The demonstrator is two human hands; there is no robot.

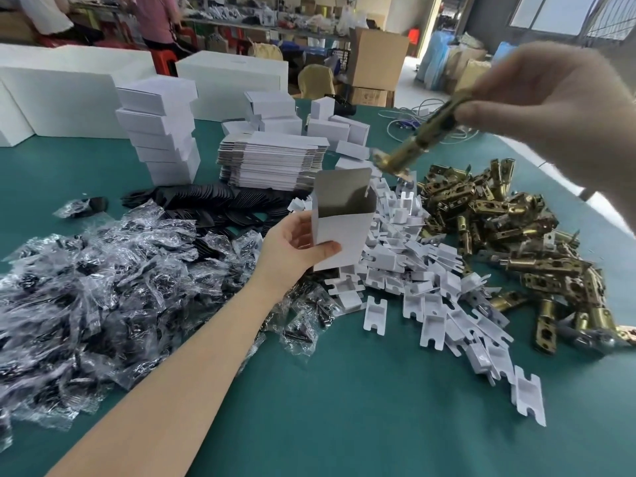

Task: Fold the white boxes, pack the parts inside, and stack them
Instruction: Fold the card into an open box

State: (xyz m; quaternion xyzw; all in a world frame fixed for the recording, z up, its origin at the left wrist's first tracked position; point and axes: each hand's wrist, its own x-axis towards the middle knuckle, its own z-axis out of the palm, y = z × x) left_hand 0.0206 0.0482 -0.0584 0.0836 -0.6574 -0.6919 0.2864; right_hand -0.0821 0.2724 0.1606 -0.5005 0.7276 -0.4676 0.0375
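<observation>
A: Which step is this, would you say?

B: Packing, I judge. The left hand [292, 249] grips a folded white box [339, 225] at the centre of the frame, thumb across its front and fingers curled behind, with the mouth open upward and the top flap standing.

A: And the other hand?

B: The right hand [550, 108], at the upper right, pinches a brass latch bolt [413, 142] by its far end. The part hangs tilted, its lower end just above and to the right of the box mouth, not yet inside.

A: So what does the next move call for?

B: Bringing the latch's lower end over the opening and lining its length up with the box so it slides in without catching the flap. The box should be held steady and upright.

A: Where are the rest of the supplies?

B: On the green table [344, 407]: a pile of brass latches [509, 242] at the right, white card inserts [430, 287] in the middle, clear bagged parts [103, 287] at the left, and black plates [220, 204] behind those.

A: And finished work?

B: A stack of closed boxes [161, 132] stands at the upper left, beside a stack of flat unfolded blanks [272, 160]. Much stock remains, so the job looks far from over.
</observation>
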